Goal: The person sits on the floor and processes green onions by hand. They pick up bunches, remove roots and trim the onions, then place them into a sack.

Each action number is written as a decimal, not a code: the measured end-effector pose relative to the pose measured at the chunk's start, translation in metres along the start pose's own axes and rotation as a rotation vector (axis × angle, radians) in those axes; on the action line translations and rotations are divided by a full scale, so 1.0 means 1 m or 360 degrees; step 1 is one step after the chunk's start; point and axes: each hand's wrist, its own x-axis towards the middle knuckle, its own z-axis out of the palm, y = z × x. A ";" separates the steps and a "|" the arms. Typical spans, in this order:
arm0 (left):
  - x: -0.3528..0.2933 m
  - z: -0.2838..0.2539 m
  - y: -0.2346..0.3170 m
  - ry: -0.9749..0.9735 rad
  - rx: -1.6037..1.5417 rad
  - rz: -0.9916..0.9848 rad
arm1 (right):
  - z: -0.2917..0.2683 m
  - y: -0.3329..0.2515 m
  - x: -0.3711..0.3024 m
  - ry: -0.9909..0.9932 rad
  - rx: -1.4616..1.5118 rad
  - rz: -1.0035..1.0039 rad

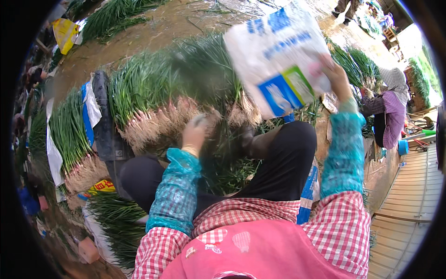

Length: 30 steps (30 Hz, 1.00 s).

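Observation:
My right hand (335,76) is raised and closed on the edge of a white woven plastic sack (260,60) with blue and green printed patches. The sack hangs up in front of me, hiding part of what lies behind it. My left hand (194,132) is at the root ends of a long row of green onions (148,83), their pale, hairy roots turned toward me and green leaves pointing away. Something greyish shows at its fingertips, too blurred to name. Another bunch of onions (244,111) lies by my boot, partly behind the sack.
More onions (69,130) lie at the left beside a dark boot or trouser leg (103,116). Loose greens (116,223) are heaped at lower left. At the right a person in a purple checked top (394,111) sits near onions. A blue cup (403,147) stands by a corrugated panel (409,195).

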 end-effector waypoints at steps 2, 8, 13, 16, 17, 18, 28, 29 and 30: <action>0.018 -0.014 -0.025 0.0374 0.0251 -0.0184 | -0.051 0.030 -0.051 0.0033 -0.0176 0.0204; 0.092 -0.062 -0.087 0.1053 0.0870 0.0197 | -0.080 0.055 -0.232 0.0077 -0.0549 0.1577; 0.129 -0.081 -0.084 0.0517 0.0758 -0.0200 | -0.038 0.081 -0.335 -0.1392 -0.1273 0.2212; 0.143 -0.057 -0.082 0.0488 0.1041 -0.0226 | -0.055 0.101 -0.312 -0.1319 -0.1276 0.2538; 0.146 -0.053 -0.073 0.0397 0.1112 -0.0346 | -0.058 0.102 -0.283 -0.1101 -0.1703 0.2125; 0.147 -0.051 -0.063 0.0308 0.1183 -0.0467 | -0.052 0.090 -0.235 -0.0782 -0.1814 0.1779; 0.168 -0.058 -0.080 0.0115 0.0773 -0.0805 | 0.354 0.023 -0.005 -0.1421 0.0485 0.1434; 0.165 -0.053 -0.082 0.0169 0.0850 -0.0738 | 0.397 0.030 -0.023 -0.1203 0.0635 0.1494; 0.164 -0.044 -0.082 0.0228 0.0942 -0.0655 | 0.439 0.036 -0.040 -0.0977 0.0788 0.1529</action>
